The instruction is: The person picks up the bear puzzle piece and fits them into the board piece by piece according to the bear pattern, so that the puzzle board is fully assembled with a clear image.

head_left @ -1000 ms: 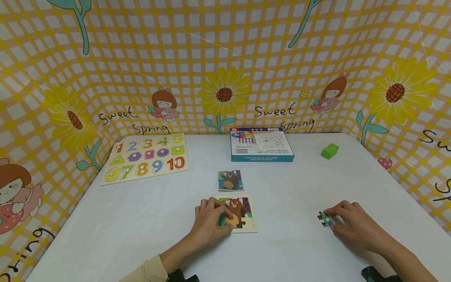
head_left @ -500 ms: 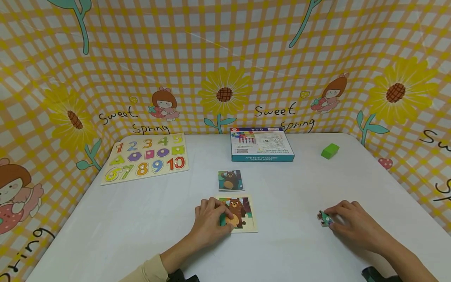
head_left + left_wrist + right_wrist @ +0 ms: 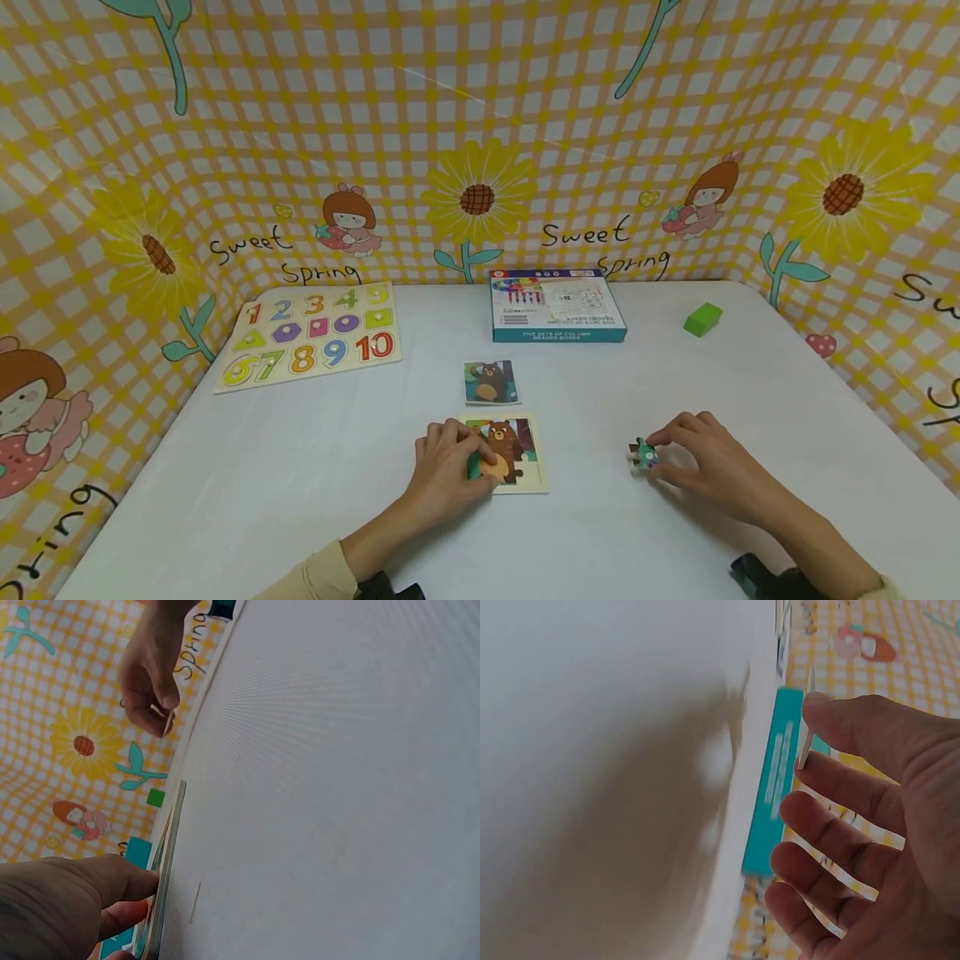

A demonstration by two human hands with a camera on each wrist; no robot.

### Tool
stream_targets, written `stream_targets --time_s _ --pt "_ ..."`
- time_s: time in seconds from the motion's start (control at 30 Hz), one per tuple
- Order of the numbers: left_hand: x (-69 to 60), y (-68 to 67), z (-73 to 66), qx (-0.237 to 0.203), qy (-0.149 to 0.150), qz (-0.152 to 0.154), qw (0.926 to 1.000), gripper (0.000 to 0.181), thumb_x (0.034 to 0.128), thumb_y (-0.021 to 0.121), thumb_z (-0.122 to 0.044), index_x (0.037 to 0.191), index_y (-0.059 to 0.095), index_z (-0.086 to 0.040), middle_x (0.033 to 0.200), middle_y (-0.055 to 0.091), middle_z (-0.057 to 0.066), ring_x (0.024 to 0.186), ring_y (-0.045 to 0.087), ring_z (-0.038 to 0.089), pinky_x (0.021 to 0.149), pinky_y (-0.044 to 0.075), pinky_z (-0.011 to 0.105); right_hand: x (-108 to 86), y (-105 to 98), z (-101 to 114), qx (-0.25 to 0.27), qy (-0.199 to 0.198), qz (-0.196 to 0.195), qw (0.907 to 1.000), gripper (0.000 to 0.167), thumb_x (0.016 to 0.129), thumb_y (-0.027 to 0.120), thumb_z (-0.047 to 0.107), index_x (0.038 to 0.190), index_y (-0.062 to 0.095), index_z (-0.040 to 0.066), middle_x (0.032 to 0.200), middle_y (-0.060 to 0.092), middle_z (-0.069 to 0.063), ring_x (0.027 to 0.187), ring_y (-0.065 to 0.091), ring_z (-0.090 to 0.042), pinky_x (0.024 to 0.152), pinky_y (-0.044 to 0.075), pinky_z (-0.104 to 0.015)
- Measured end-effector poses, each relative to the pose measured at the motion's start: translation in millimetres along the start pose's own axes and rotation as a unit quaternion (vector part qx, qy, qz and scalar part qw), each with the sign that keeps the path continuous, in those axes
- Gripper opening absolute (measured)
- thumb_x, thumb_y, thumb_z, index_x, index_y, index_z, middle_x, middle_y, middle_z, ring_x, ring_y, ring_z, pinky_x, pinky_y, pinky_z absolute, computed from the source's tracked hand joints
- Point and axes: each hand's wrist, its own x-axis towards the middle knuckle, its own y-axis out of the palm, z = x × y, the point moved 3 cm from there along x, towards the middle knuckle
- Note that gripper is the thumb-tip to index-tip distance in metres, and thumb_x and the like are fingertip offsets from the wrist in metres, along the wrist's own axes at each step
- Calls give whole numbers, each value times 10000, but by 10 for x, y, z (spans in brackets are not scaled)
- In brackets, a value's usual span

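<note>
My left hand (image 3: 447, 469) rests on the left part of a wooden bear jigsaw puzzle (image 3: 542, 481), covering that side of its frame. Thumb and index fingertips touch the bear picture; in the left wrist view the board (image 3: 174, 832) appears edge-on beside the thumb. To the right, my right hand (image 3: 712, 460) pinches a jigsaw piece (image 3: 643, 456) with green and brown print between thumb and index finger. The right wrist view shows that thin piece (image 3: 810, 720) edge-on above the table, the other fingers spread loosely.
Behind the puzzle lies a bear picture card (image 3: 491, 382). A number peg board (image 3: 307, 337) stands back left, a flat teal-sided box (image 3: 558, 307) back centre, and a green block (image 3: 703, 319) back right. Checked cloth (image 3: 480, 92) encloses the white table (image 3: 300, 475).
My right hand has moved left, carrying the jigsaw piece towards the puzzle. The left hand and the puzzle have stayed in place.
</note>
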Motion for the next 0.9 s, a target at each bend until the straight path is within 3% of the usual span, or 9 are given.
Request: stream_targets --time_s 0.37,0.67,0.9 --pt "0 7 17 12 61 -52 10000 103 723 708 -218 812 659 -235 1038 491 4 985 349 185 832 260 429 247 195 485 203 -374 -22 9991 243 708 797 243 926 700 199 933 601 75 921 440 -134 765 398 -337" --pt "7 1 9 -29 11 21 10000 107 730 717 -218 824 668 -222 1050 491 14 1001 348 198 838 258 438 375 329 706 211 -417 134 9988 245 692 810 246 904 712 173 916 615 54 912 442 -137 781 402 -343" --pt "5 5 12 -34 -2 31 10000 110 726 716 -226 824 667 -234 1047 489 0 993 342 185 837 253 428 436 442 864 54 -816 116 9966 249 687 812 268 897 711 182 878 591 85 862 422 -93 761 387 -296"
